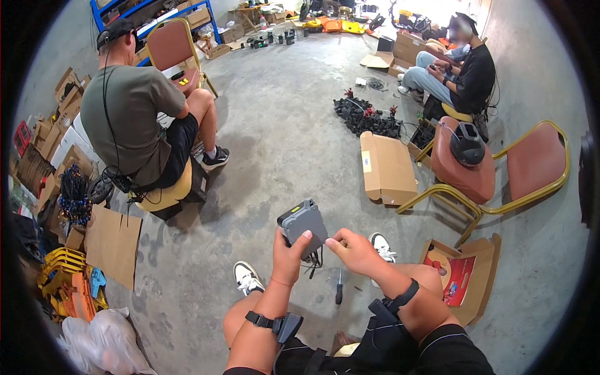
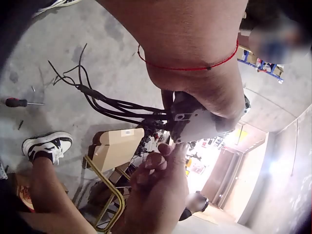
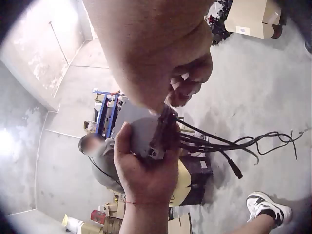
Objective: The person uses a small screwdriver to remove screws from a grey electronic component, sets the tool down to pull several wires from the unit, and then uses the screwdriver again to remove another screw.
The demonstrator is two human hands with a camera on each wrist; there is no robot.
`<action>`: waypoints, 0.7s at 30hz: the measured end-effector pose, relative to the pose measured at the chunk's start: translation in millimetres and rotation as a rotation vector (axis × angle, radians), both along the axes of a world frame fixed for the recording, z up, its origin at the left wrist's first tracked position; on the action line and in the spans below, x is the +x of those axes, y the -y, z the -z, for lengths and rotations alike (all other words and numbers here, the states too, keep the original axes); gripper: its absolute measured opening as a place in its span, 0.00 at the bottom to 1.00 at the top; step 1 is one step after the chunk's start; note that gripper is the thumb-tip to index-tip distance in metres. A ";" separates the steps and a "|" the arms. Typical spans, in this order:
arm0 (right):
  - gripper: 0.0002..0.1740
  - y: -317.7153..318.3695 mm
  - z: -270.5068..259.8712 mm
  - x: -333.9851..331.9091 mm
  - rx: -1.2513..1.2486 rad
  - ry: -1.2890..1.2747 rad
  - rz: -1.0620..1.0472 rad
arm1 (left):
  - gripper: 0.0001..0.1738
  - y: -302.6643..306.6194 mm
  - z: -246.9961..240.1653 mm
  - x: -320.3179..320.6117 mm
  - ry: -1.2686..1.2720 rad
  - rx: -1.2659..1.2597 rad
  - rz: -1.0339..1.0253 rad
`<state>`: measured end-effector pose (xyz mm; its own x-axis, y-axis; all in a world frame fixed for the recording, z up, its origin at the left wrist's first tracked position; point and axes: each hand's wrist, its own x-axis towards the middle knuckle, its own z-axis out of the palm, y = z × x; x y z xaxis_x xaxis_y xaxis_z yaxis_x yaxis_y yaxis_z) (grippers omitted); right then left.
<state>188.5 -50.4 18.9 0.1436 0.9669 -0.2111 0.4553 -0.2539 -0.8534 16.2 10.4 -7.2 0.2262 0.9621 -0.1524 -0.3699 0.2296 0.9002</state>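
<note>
A grey box-shaped device (image 1: pixel 309 224) with a yellow-green mark is raised above the floor, tilted. My left hand (image 1: pixel 289 257) grips it, thumb across its grey face. At the device's right edge my right hand (image 1: pixel 356 251) pinches with thumb and index finger, the other fingers curled. In the left wrist view, the right hand's fingertips (image 2: pixel 179 148) meet the device's corner (image 2: pixel 200 126). Black cables (image 3: pixel 229 145) hang from the device in the right wrist view. Whether a small part sits between the right fingertips is hidden.
A screwdriver (image 1: pixel 339 294) lies on the floor between the feet. An open carton (image 1: pixel 481 281) is at the right, near a red chair (image 1: pixel 465 169). Two people sit farther off, left and right. Flat cardboard (image 1: pixel 114 244) and plastic bags (image 1: pixel 109 344) lie left.
</note>
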 end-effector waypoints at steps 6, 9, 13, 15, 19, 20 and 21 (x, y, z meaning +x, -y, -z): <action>0.19 -1.8 2.2 5.8 -0.041 0.158 -0.035 | 0.29 1.4 -3.8 -0.7 -0.054 -0.001 0.066; 0.24 -3.3 6.3 8.5 -0.100 0.151 -0.032 | 0.29 3.0 -10.8 -0.1 -0.049 0.005 0.075; 0.27 -5.2 34.9 6.9 -0.205 -0.105 -0.090 | 0.30 3.1 -12.9 0.4 -0.031 0.048 0.083; 0.28 -5.7 30.1 3.0 -0.283 -0.298 -0.097 | 0.30 3.1 -10.1 -0.6 -0.042 0.056 0.087; 0.30 -4.7 8.0 -7.4 -0.529 -0.655 0.005 | 0.30 3.7 -12.6 -0.5 -0.040 0.080 0.080; 0.30 -4.9 5.8 -9.5 -0.572 -0.729 0.046 | 0.30 3.6 -12.3 -0.6 -0.040 0.081 0.079; 0.30 -4.1 8.5 -10.5 -0.573 -0.729 0.045 | 0.28 3.8 -11.6 -0.4 -0.035 0.100 0.064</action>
